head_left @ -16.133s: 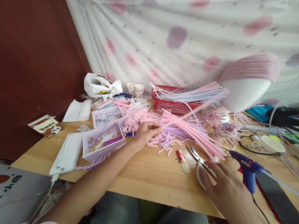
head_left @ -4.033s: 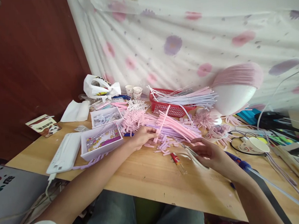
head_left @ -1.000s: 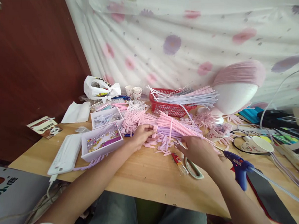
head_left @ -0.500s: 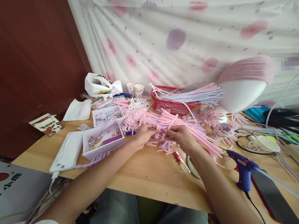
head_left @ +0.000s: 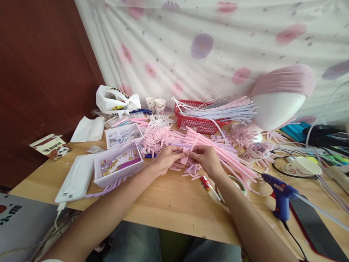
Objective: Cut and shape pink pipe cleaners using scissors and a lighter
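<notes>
My left hand [head_left: 167, 160] and my right hand [head_left: 206, 157] meet over the middle of the table, fingers pinched. Between them they hold a pink pipe cleaner [head_left: 186, 156], bent or folded; its exact shape is partly hidden by the fingers. Just behind the hands lies a bundle of long pink pipe cleaners [head_left: 229, 156], reaching to the right. A heap of short looped pink pieces [head_left: 156, 139] is beside my left hand. Below the fingers, cut lilac and pink bits [head_left: 192, 171] are scattered on the wood.
White boxes of beads [head_left: 119, 178] and a power strip [head_left: 74, 178] sit left. A red basket [head_left: 201, 125] of stems stands behind. A blue glue gun [head_left: 279, 192], a lighter [head_left: 208, 187], a tape roll [head_left: 241, 184], paper cups and a foam head [head_left: 279, 108] are right.
My hands have come closer together, with the right fingers moving left onto the pink pipe cleaner by the left fingers. The whole view has shifted slightly.
</notes>
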Demonstrator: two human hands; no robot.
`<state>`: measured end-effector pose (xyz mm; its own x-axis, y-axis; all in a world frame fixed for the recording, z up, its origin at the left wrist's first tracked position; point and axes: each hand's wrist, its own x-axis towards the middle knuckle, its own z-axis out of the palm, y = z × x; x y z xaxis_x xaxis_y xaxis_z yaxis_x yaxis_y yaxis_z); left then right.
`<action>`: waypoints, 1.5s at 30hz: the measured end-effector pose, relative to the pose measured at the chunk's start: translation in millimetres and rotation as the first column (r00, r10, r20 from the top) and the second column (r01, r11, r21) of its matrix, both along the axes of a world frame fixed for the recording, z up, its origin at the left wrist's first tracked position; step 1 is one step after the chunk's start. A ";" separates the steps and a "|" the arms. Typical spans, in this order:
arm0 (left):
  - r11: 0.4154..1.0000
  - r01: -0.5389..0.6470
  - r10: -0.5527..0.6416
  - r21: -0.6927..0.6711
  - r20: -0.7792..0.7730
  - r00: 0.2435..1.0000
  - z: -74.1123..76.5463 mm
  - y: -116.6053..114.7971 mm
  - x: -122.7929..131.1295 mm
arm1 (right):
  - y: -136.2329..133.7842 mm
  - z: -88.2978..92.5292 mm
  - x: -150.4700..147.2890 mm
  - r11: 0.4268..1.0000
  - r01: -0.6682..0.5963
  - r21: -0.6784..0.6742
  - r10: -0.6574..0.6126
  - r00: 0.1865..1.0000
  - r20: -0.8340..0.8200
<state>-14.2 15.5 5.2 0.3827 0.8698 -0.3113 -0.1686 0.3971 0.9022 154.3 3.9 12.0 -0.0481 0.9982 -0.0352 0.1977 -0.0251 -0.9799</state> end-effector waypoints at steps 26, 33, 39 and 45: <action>1.000 0.020 -0.020 -0.008 0.034 0.999 7.7 -0.3 -3.6 | -11.8 5.3 2.7 0.991 0.013 0.136 -0.028 0.994 0.109; 1.000 -0.006 0.007 -0.022 0.033 0.999 0.1 2.3 -3.4 | -88.5 33.5 81.9 0.968 -0.115 0.225 -0.111 0.605 0.788; 1.000 0.005 -0.005 -0.018 0.018 1.000 0.4 1.3 -1.8 | -123.9 7.5 105.6 0.973 -0.209 0.103 -0.034 0.312 0.950; 1.000 -0.004 0.004 -0.021 -0.012 1.000 4.5 0.6 -3.1 | -113.2 7.2 90.7 0.994 -0.054 0.098 -0.075 0.334 0.940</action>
<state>-17.3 16.1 9.7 0.3757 0.8646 -0.3336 -0.1597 0.4150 0.8957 245.0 -109.4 19.2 -0.0365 0.9985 0.0412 0.9895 0.0419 -0.1380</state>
